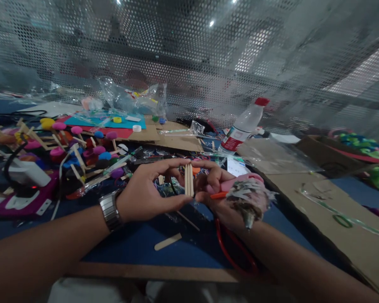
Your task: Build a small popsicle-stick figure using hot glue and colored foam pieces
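Wooden craft sticks stand upright side by side between my hands. My left hand, with a metal watch on its wrist, pinches them at the top and bottom between fingers and thumb. On the other side my right hand steadies them with its fingertips. That same hand also holds a pink hot glue gun with an orange trigger, wrapped in ragged silvery tape, its nozzle pointing down toward me. Below the hands, a loose craft stick lies on the blue tabletop.
Stick pieces with coloured clay caps crowd the left, beside a purple power strip with a white plug. Behind stand a red-capped bottle and cardboard. A red loop lies below my right wrist. A cardboard box sits right.
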Demonstrator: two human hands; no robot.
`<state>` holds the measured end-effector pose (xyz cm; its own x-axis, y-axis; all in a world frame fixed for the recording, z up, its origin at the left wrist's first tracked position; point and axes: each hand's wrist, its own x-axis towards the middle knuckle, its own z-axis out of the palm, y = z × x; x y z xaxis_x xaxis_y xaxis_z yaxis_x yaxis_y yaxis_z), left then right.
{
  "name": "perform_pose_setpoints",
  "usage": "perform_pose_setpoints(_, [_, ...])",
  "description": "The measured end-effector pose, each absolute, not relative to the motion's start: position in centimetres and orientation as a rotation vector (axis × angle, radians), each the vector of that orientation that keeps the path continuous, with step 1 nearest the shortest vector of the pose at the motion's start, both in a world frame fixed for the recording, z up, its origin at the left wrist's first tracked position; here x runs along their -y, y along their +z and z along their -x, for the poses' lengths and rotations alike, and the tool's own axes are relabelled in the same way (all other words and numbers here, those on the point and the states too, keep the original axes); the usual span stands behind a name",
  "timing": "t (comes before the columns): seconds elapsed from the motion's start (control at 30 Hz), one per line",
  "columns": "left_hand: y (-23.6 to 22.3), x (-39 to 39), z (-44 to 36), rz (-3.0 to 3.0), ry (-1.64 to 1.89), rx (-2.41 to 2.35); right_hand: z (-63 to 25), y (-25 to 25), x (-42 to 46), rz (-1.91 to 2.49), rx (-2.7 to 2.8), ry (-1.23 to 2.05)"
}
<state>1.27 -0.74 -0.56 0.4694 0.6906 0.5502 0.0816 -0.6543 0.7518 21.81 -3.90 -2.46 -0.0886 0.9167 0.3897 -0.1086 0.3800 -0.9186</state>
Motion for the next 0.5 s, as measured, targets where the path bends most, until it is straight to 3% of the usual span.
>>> perform_pose_setpoints(0.5, [-0.85, 0.14, -1.25, -1.995, 1.164, -0.637, -21.72, -2.01, 3.42, 0.922, 1.283, 0.957])
